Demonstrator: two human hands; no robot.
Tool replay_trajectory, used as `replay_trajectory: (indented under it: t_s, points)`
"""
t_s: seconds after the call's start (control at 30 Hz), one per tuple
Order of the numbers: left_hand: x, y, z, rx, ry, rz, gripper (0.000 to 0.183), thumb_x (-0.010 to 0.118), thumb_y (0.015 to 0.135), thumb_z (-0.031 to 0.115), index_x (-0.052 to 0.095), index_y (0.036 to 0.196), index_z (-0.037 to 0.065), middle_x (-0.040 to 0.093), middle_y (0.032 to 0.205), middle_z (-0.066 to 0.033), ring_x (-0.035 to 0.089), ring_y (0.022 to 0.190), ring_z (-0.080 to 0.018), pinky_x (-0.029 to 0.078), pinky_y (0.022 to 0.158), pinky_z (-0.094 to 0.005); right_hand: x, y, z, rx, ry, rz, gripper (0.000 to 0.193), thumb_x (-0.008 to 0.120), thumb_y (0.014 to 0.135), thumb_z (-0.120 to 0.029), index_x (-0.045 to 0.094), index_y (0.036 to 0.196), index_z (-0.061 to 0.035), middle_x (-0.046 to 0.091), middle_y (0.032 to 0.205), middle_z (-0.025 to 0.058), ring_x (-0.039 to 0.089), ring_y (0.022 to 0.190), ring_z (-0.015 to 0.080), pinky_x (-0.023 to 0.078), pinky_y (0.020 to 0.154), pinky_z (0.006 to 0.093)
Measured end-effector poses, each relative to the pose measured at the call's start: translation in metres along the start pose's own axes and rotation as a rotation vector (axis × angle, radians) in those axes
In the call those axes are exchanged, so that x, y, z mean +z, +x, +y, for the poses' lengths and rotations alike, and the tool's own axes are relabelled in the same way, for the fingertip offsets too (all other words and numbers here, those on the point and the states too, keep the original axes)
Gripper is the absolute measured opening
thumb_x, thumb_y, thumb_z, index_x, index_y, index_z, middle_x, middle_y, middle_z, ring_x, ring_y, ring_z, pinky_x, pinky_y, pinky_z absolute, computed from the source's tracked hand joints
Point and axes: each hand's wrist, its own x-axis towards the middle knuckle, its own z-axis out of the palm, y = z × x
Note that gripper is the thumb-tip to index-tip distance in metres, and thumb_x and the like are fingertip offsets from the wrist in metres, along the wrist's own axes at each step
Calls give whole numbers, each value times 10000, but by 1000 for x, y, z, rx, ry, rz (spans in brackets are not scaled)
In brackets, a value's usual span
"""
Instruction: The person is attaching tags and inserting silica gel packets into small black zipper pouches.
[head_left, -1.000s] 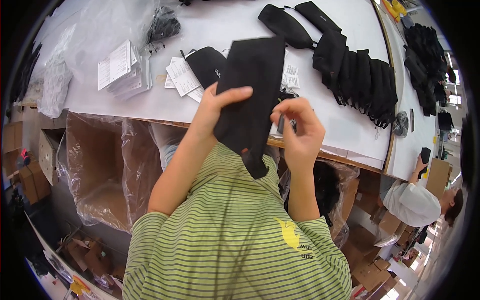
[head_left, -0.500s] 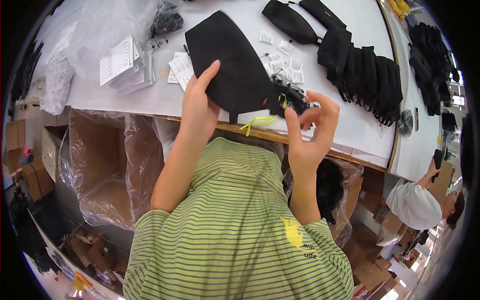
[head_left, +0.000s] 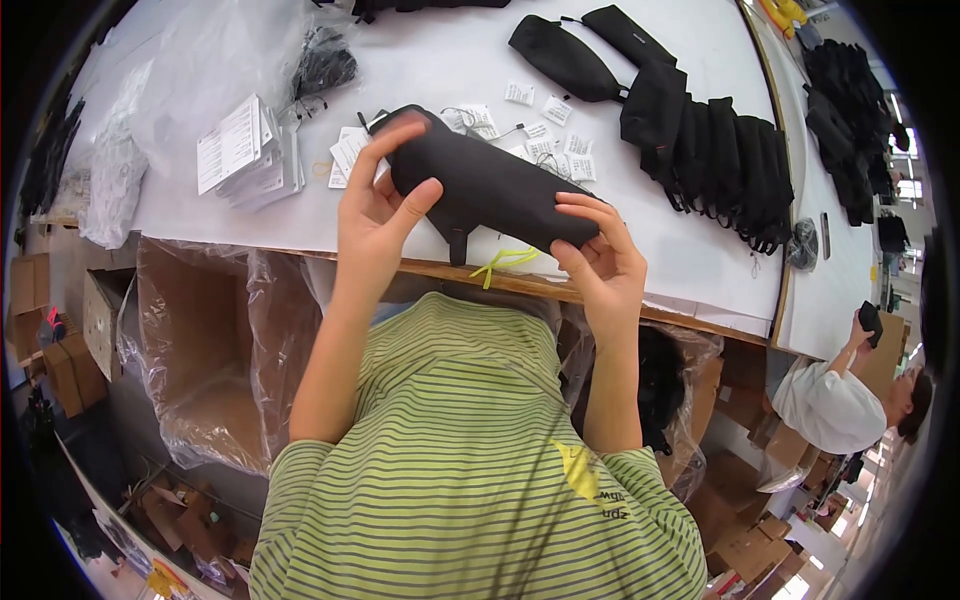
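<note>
Both my hands hold a black fabric pouch above the near edge of the white table. My left hand has its left end between thumb and fingers. At the right end, the thumb and fingers of my right hand pinch the cloth. A short tab hangs from the pouch's lower side. Below it, a yellow-green tie lies at the table edge. Small white labels with black cords are scattered behind the pouch, which partly covers them.
A stack of white printed cards and clear plastic bags are on the left. A row of black pouches lines the right. Below the table stands a plastic-lined carton. Another person works at far right.
The pouch has turned from its broad flat side to a narrower, more level position. My right hand, open beside a tangle of cords before, has come to grip the pouch's right end.
</note>
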Motion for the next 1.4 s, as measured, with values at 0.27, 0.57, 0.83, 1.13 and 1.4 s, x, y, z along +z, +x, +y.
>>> replay_trajectory:
  t_s: [0.27,0.57,0.83,1.13,1.4]
  points:
    - [6,-4,-17,-4,128,108,189,645,825,-33,589,990,43,622,943,3,561,761,-57,450,534,-178,-14,16,5,103,-104,107,228,686,741,29,658,964,-13,650,1063,44,494,574,16,419,562,168]
    - [-12,9,-15,-10,0,97,159,600,878,63,591,1033,31,576,1118,-71,574,766,-99,488,556,-223,-20,48,-18,90,-40,-18,248,733,734,-39,676,975,-37,651,875,33,581,680,42,452,613,182]
    - [-59,2,-59,0,650,50,243,625,850,152,582,1077,74,531,1184,-71,535,1013,-190,451,828,-318,-96,99,9,-283,-1,696,350,706,812,-86,582,1111,46,646,898,95,626,692,111,492,652,203]
    - [-102,12,-87,183,1233,139,463,652,819,218,504,1218,39,445,1252,-166,384,1181,-346,311,999,-434,-95,79,74,-50,-818,280,160,721,751,-153,685,893,-88,593,829,25,507,617,112,436,591,251]
    - [-107,25,-82,-74,1360,40,607,702,764,314,494,1261,35,425,1297,-171,376,1195,-350,305,1009,-442,-45,86,82,59,-892,21,205,702,773,-279,684,834,-84,555,750,59,533,664,208,422,615,332]
